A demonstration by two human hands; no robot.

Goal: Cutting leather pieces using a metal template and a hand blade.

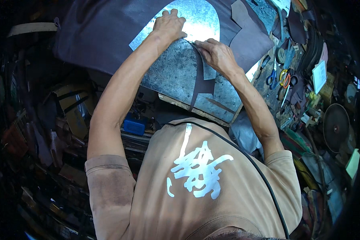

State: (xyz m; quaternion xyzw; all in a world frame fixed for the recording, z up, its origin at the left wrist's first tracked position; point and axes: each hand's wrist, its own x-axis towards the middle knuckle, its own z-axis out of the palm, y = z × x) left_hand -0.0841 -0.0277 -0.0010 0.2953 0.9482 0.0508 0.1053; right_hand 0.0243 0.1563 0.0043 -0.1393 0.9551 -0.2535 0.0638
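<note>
My left hand (170, 26) lies with spread fingers on a shiny metal sheet with a rounded end (202, 18), pressing it against dark brown leather (104, 32). At the sheet's near edge, my right hand (218, 56) is closed, fingers pinched together. What it grips is mostly hidden; only a thin dark tip shows by the fingers. Just below that hand, narrow dark leather strips (204, 86) hang away from the edge over the worn grey metal work surface (168, 72).
Cut leather pieces (250, 40) lie right of the sheet. Farther right, blue-handled scissors (271, 79), orange-handled scissors (285, 79) and scraps crowd the bench. A round dark disc (336, 128) stands at the far right. A blue box (135, 124) sits below the table's near edge.
</note>
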